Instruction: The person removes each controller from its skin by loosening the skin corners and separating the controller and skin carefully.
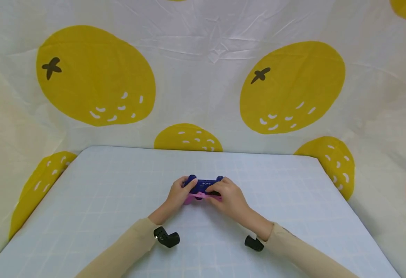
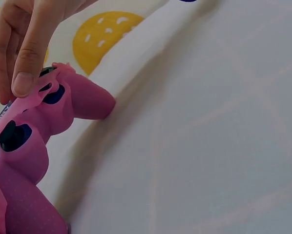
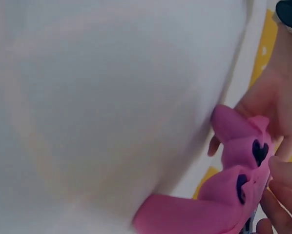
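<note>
Pink silicone cover (image 2: 24, 146) half-hiding blue controller (image 1: 203, 185), fingers (image 2: 26, 58) pinching.

From my feed I saw a desk (image 1: 95, 200) covered in a pale blue-white sheet with a faint grid of lighter lines. A white cloth backdrop (image 1: 203, 69) hung behind it and wrapped round both sides, printed with big yellow oranges (image 1: 95, 77) carrying dark stem marks and white flecks. The cloth was creased near the top. The light was soft and even, without hard shadows.
</note>
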